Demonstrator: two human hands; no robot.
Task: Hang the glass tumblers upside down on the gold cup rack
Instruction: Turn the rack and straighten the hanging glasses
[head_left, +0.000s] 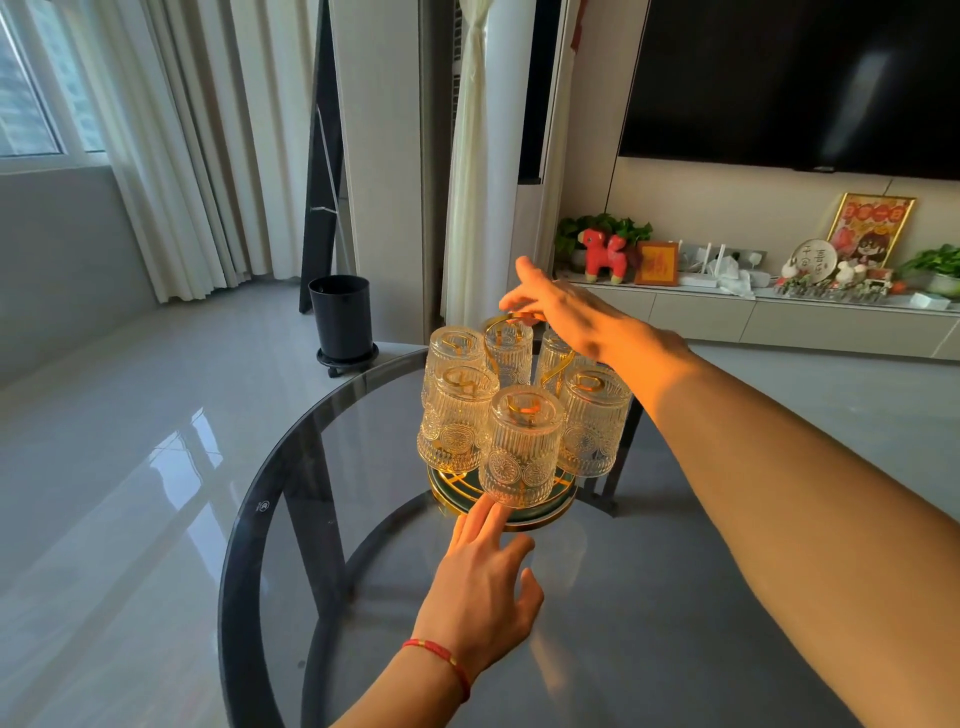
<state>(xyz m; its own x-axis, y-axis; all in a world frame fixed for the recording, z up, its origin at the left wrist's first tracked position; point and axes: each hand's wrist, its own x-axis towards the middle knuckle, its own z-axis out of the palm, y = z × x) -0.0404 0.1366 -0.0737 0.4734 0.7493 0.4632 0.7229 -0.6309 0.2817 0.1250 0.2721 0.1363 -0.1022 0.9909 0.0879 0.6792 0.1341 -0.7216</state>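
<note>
Glasses (521, 447) hang upside down on the gold rack (524, 512). Left hand (480, 587), fingers spread, touches the rack's bottom; right hand (563, 312) pinches its top loop.

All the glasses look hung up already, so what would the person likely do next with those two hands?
Probably turn or lift the gold cup rack slightly. Six glass tumblers already hang upside down on it, the right hand sits at its top handle, and the left hand's fingertips reach its base. No loose tumbler shows on the glass table.

Six glass tumblers (523, 447) hang inverted on the gold rack (550, 512), right hand (566, 312) atop its handle
</note>
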